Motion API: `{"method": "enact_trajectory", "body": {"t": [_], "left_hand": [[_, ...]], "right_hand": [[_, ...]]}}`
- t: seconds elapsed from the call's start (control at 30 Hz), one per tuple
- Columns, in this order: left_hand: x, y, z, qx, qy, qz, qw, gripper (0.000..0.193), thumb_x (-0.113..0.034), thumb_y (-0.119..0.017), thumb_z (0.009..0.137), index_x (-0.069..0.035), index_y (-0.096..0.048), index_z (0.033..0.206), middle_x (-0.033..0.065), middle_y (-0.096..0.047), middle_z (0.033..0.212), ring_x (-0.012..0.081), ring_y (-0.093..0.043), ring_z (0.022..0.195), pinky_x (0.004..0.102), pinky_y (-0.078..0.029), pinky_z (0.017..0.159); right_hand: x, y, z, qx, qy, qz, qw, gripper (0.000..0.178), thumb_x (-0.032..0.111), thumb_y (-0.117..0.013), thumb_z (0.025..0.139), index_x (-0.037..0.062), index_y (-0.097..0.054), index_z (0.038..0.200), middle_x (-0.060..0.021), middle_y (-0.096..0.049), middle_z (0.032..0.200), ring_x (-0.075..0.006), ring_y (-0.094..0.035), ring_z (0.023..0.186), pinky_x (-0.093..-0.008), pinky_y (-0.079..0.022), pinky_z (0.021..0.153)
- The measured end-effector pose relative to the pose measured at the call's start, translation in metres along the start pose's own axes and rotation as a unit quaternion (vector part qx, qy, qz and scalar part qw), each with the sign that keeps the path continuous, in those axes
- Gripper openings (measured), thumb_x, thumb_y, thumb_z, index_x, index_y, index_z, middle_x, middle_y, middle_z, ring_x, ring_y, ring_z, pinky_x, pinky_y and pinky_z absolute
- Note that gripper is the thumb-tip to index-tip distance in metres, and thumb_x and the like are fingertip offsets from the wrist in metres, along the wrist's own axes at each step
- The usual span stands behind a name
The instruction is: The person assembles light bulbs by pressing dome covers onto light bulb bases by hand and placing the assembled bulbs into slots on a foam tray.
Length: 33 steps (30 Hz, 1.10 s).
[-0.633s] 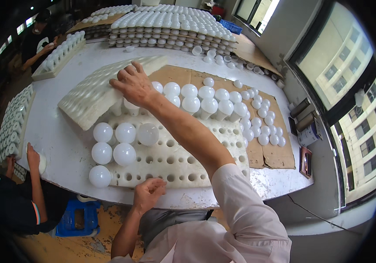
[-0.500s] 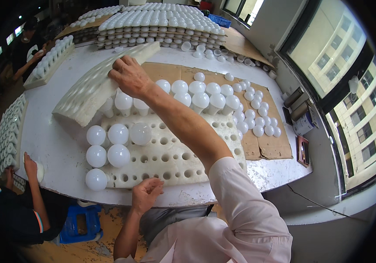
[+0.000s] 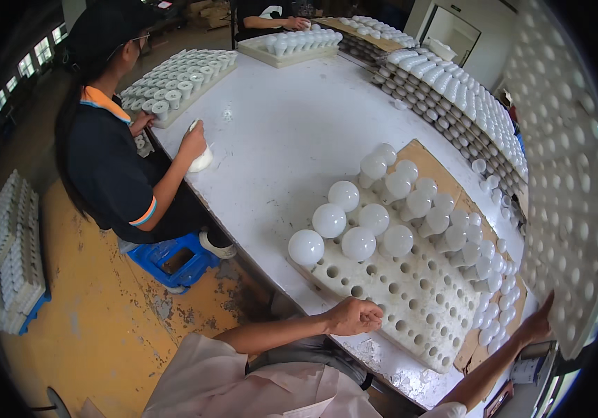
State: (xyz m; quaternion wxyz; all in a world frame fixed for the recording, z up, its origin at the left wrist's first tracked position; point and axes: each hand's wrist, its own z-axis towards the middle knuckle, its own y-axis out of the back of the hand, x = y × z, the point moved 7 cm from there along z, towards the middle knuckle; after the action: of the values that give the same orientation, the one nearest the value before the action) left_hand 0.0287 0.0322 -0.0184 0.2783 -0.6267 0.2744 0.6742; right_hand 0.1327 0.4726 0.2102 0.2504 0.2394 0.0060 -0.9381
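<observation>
At the far right, my right hand grips the lower edge of a large white foam tray, which stands upright with rows of dimples facing me. My left hand is closed with fingers curled, just over the near edge of a second foam tray full of round holes. White light bulbs stand globe up in part of that lying tray, at its left end and along its far side. Its near and middle holes show bare. Nothing shows in my left hand.
Loose white bulb covers lie on cardboard beyond the tray. Stacked trays of bulbs stand at the back. A co-worker sits at the left beside a tray of white bulb bases. A blue stool is below.
The view has turned left. My right hand has carried the foam tray from above the bulbs away to the right, and it now stands upright. My left hand stays near the lying tray's edge.
</observation>
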Motion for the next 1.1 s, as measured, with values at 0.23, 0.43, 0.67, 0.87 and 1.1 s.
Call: {"method": "enact_trajectory", "body": {"t": [0.23, 0.43, 0.67, 0.87, 1.1], "left_hand": [[-0.013, -0.041, 0.027, 0.101, -0.039, 0.036, 0.993, 0.034, -0.025, -0.068, 0.085, 0.002, -0.063, 0.104, 0.0140, -0.069, 0.093, 0.0165, -0.065, 0.079, 0.0291, -0.052, 0.072], [-0.017, -0.073, 0.044, 0.171, -0.073, 0.041, 0.982, 0.036, -0.026, -0.068, 0.081, 0.003, -0.063, 0.102, 0.0139, -0.069, 0.090, 0.0180, -0.065, 0.077, 0.0309, -0.052, 0.070], [-0.017, -0.090, 0.065, 0.176, -0.111, 0.055, 0.977, 0.031, -0.021, -0.067, 0.079, 0.004, -0.064, 0.097, 0.0151, -0.070, 0.085, 0.0205, -0.067, 0.074, 0.0305, -0.053, 0.070], [-0.004, -0.103, 0.083, 0.181, -0.097, 0.055, 0.977, 0.030, -0.020, -0.067, 0.075, 0.006, -0.066, 0.089, 0.0164, -0.070, 0.084, 0.0228, -0.068, 0.076, 0.0320, -0.053, 0.072], [0.006, -0.098, 0.087, 0.161, -0.082, 0.061, 0.982, 0.030, -0.015, -0.068, 0.079, 0.007, -0.062, 0.098, 0.0175, -0.069, 0.086, 0.0182, -0.069, 0.078, 0.0278, -0.054, 0.071]], "right_hand": [[-0.187, 0.018, -0.145, 0.232, -0.302, -0.019, 0.924, 0.047, 0.021, -0.042, 0.097, 0.0334, -0.036, 0.142, -0.0161, -0.069, 0.098, -0.0326, -0.069, 0.082, -0.0445, -0.055, 0.068], [-0.172, 0.028, -0.153, 0.212, -0.272, -0.003, 0.939, 0.046, 0.021, -0.041, 0.098, 0.0308, -0.037, 0.142, -0.0162, -0.067, 0.101, -0.0321, -0.068, 0.086, -0.0440, -0.055, 0.070], [-0.155, 0.054, -0.171, 0.194, -0.240, 0.001, 0.951, 0.044, 0.022, -0.041, 0.098, 0.0276, -0.038, 0.142, -0.0163, -0.065, 0.106, -0.0315, -0.066, 0.090, -0.0435, -0.054, 0.073], [-0.144, 0.090, -0.200, 0.189, -0.209, -0.013, 0.959, 0.043, 0.022, -0.040, 0.098, 0.0250, -0.039, 0.141, -0.0164, -0.064, 0.110, -0.0310, -0.065, 0.093, -0.0430, -0.053, 0.075], [-0.106, 0.123, -0.225, 0.178, -0.162, -0.015, 0.970, 0.042, 0.023, -0.040, 0.099, 0.0219, -0.039, 0.141, -0.0165, -0.062, 0.114, -0.0303, -0.063, 0.098, -0.0424, -0.052, 0.078]]}}
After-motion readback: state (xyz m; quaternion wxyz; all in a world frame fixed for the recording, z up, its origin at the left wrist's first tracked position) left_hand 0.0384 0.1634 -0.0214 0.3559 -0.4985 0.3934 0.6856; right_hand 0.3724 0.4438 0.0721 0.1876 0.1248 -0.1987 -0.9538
